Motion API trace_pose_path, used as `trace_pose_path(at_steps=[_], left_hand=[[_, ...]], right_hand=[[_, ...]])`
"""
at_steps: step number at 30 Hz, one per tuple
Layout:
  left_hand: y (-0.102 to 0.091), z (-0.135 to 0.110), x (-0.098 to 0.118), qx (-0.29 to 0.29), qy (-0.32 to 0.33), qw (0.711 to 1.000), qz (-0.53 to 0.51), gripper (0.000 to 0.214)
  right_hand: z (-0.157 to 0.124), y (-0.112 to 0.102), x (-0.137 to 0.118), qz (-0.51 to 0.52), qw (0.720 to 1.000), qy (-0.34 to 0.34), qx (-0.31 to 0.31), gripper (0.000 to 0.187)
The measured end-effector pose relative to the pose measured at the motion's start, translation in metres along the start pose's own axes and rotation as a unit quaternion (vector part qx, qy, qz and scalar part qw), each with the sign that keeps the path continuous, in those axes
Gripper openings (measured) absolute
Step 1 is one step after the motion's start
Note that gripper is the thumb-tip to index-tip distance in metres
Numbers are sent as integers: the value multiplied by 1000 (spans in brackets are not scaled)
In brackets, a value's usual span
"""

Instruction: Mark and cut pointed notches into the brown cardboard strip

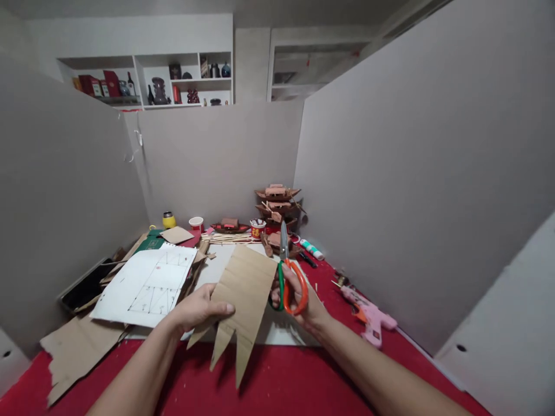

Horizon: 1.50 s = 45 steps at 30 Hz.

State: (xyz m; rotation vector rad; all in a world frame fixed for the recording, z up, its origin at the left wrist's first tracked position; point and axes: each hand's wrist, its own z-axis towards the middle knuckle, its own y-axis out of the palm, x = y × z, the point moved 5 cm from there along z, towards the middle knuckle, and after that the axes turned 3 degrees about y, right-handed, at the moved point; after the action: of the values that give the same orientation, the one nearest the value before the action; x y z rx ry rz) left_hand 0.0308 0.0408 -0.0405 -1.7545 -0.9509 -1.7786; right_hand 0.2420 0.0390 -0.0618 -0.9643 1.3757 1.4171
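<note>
While your left hand (202, 306) pinches jagged-edged cardboard (245, 289), your right hand (310, 309) grips upward-pointing scissors (284, 254) above the red counter (195, 384).

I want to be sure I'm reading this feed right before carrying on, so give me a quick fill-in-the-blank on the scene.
1. The drawn-on paper lies to the ____ of the cardboard in the left hand.
2. The scissors in the right hand have one green handle loop and one ____ loop.
3. The glue gun is coloured ____.

Missing words: left; orange; pink.
</note>
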Motion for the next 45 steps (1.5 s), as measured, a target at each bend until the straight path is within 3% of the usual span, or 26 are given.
trace_pose_path(at_steps=[5, 11, 26, 34, 45], left_hand=[[-4, 4, -12, 22, -31, 999, -18, 39], [-23, 9, -8, 77, 12, 996, -51, 39], [-12, 10, -9, -7, -24, 1000, 17, 34], [-8, 9, -9, -26, -7, 999, 36, 28], [-1, 5, 0, 0, 18, 1000, 21, 34]], right_hand=[[7, -3, 15, 30, 1000, 8, -4, 24], [15, -15, 18, 20, 1000, 3, 5, 19], [29, -34, 13, 37, 998, -13, 40, 26], [28, -31, 6, 48, 998, -19, 43, 27], [27, -27, 5, 27, 999, -31, 21, 27]])
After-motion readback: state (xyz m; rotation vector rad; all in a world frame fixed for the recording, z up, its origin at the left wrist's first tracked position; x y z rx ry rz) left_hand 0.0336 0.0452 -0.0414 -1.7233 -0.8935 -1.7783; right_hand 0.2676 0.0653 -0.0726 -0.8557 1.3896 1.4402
